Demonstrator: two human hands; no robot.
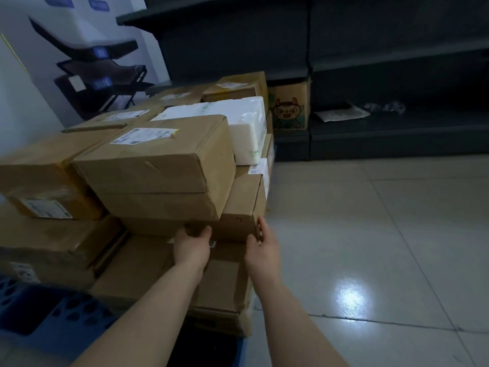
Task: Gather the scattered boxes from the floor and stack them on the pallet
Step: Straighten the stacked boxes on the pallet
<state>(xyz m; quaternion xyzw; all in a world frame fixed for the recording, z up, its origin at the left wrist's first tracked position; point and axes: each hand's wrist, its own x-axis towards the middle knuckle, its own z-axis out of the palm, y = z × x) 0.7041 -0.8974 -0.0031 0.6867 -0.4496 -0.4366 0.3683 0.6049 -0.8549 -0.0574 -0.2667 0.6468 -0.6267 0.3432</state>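
A stack of brown cardboard boxes fills the left half of the view, resting on a blue pallet [39, 316]. My left hand [191, 247] presses the front face of a flat cardboard box [238, 205] in the middle layer. My right hand [263, 247] cups that same box's near right corner. A larger labelled box [158, 165] sits on top of it. A white foam box [238, 115] lies behind, with more cardboard boxes around it.
Dark metal shelving [370, 75] runs along the back wall; its low shelf holds a cartoon-printed box [289, 107] and a flat white packet [341, 113]. Pale tiled floor [370, 234] spreads to the right. A black rack [100, 75] stands at the back left.
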